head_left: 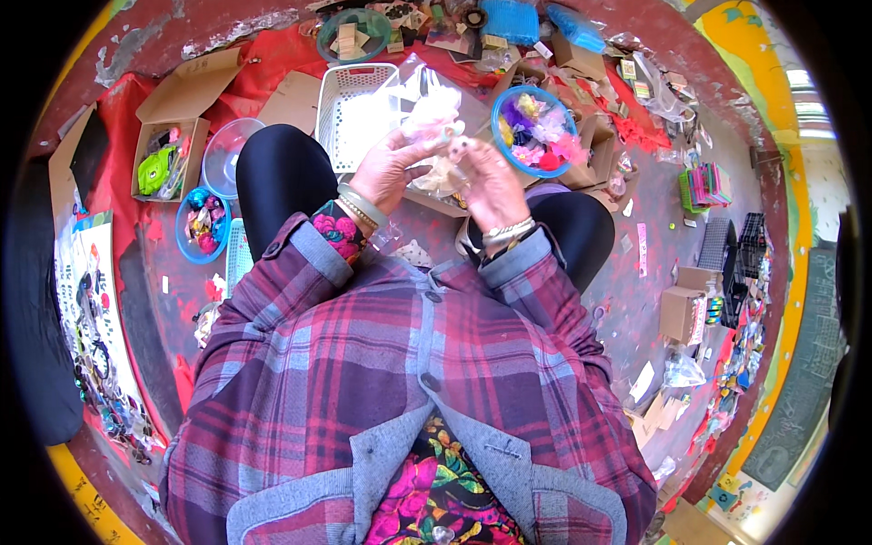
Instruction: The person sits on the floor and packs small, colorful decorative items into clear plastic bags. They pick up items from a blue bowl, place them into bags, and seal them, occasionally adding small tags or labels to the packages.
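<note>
Between my knees my two hands are close together. My left hand (386, 173) is closed, thumb and fingers pinching a pale pink, fluffy fabric piece (432, 113) that looks like a hair ornament. My right hand (495, 186) is just beside it, its fingers pinched near the lower edge of the pink piece; whatever it grips is too small to make out. Beyond my left hand stands a white perforated basket (325, 113). To the right of the pink piece is a blue round basin (497, 118) of colourful fluffy pieces.
At the left are an open cardboard box (143, 168) with a bright green item, a clear tub (216, 163) and a blue bowl (186, 250) of shiny coloured pieces. A green-rimmed tub (322, 41) stands farther off. Small boxes (677, 313) and scraps lie at the right.
</note>
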Demonstrator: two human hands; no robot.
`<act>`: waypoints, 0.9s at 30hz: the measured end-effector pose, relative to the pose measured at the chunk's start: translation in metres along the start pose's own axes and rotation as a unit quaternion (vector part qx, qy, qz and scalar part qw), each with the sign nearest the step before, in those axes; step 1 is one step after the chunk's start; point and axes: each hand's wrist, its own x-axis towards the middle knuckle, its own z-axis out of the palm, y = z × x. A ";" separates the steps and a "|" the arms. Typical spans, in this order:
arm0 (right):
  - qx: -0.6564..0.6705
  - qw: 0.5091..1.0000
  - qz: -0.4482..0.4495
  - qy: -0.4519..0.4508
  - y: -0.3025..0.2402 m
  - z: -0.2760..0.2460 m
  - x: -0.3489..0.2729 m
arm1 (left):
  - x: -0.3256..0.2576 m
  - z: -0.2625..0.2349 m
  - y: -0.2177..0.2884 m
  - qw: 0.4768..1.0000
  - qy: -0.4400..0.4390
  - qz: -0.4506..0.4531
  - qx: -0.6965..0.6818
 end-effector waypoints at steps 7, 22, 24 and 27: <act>0.003 0.992 -0.051 0.118 -0.019 -0.098 0.054 | 0.015 -0.039 0.015 0.988 0.145 0.057 0.000; -0.587 0.677 -0.023 0.443 0.080 -0.168 0.095 | 0.021 -0.057 0.005 0.990 0.136 0.022 -0.020; -0.654 0.657 -0.108 0.360 0.067 -0.138 0.084 | 0.019 -0.056 0.007 0.990 0.140 0.026 -0.015; -0.784 0.577 -0.167 0.155 0.069 -0.107 0.075 | 0.022 -0.055 0.004 0.991 0.133 0.018 -0.010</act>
